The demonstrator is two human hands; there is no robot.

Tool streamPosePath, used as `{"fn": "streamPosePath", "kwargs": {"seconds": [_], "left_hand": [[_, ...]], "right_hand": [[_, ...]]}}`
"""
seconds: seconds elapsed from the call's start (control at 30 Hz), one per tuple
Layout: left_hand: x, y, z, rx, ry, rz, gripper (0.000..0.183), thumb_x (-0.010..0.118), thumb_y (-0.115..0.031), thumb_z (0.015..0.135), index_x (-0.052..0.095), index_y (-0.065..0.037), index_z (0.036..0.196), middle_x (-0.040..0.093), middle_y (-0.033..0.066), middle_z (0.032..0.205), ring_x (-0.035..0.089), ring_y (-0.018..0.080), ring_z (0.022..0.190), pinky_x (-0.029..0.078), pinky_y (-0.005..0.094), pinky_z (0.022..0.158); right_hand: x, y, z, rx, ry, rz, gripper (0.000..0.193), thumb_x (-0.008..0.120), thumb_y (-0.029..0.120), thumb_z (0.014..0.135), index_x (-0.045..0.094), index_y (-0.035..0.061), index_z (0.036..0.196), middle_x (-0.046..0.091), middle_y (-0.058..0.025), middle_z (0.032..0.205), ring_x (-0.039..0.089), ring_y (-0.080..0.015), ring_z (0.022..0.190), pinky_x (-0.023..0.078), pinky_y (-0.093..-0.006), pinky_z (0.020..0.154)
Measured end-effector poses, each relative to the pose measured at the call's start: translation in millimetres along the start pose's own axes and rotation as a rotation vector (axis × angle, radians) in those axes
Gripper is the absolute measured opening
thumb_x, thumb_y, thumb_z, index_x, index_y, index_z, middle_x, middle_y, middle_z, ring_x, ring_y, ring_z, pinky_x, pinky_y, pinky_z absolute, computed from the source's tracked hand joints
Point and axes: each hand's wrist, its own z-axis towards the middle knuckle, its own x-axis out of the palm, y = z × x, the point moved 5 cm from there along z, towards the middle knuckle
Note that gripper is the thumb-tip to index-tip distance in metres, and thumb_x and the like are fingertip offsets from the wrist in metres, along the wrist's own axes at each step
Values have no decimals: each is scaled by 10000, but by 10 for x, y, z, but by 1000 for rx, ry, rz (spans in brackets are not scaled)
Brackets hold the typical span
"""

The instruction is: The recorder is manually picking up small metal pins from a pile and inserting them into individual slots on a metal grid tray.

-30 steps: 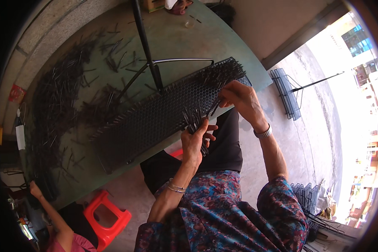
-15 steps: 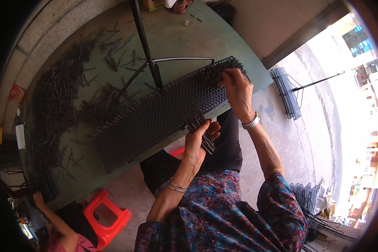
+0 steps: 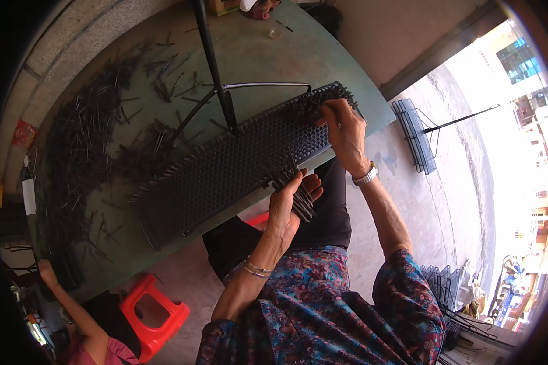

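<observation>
A long black panel full of small holes (image 3: 225,170) lies slantwise along the near edge of the green table (image 3: 323,58). Short dark strips (image 3: 301,111) stand up densely at its far right end, and a row of them runs along its far edge. My right hand (image 3: 349,140) is closed in a pinch over that end; what its fingertips hold is hidden. Against the panel's near edge, my left hand (image 3: 283,207) grips a bundle of thin dark strips (image 3: 302,202), palm up. A dark metal pole (image 3: 208,61) with branching braces rises from the panel.
Loose dark strips (image 3: 82,146) are heaped over the table's left side. A co-worker's hand (image 3: 49,275) rests at the lower left edge, near a red plastic stool (image 3: 155,319). A wire-framed rake-like head (image 3: 415,135) stands on the floor at right; several wire racks (image 3: 441,286) are lower right.
The co-worker's hand has moved up and left along the table edge. My right hand has barely shifted at the panel's end. The bundle in my left hand has tilted slightly.
</observation>
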Motion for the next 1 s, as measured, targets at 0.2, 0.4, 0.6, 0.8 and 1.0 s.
{"fn": "streamPosePath", "kwargs": {"seconds": [0.2, 0.4, 0.6, 0.8, 1.0], "left_hand": [[-22, 3, -7, 13, 0, 0, 179, 565, -162, 968, 594, -31, 1087, 665, 169, 1033, 666, 275, 980, 533, 438, 914], [-30, 8, 0, 11, 11, 21, 186, 557, -172, 975, 582, -40, 1103, 659, 159, 1058, 656, 269, 1004, 537, 449, 900], [-69, 13, 4, -21, 0, 50, 201, 558, -199, 980, 573, -66, 1132, 657, 141, 1073, 648, 256, 1019, 543, 461, 879], [-38, 5, -19, -6, -26, 74, 183, 549, -213, 986, 587, -83, 1109, 670, 133, 1019, 659, 224, 919, 558, 430, 822], [-39, -52, -62, 23, -62, 166, 201, 574, -229, 974, 601, -72, 1098, 675, 102, 904, 613, 147, 737, 537, 321, 642]], "right_hand": [[-1, -11, 2, -17, 35, 25, 90, 572, 73, 933, 604, 11, 991, 685, -95, 736, 682, -190, 693, 499, -304, 619], [13, 5, 42, -33, 86, 29, 89, 568, 66, 930, 610, 8, 983, 680, -92, 753, 676, -201, 694, 497, -297, 643], [25, 5, 113, -23, 137, 60, 96, 570, 67, 926, 611, 2, 984, 673, -105, 779, 677, -200, 706, 497, -294, 649], [152, -91, 47, -129, 236, 27, 129, 615, 73, 893, 656, 34, 1009, 654, -94, 867, 664, -212, 755, 498, -314, 653], [117, 41, 11, -242, 133, -232, 164, 681, 147, 862, 703, 117, 1021, 601, -60, 910, 601, -237, 804, 480, -347, 665]]}}
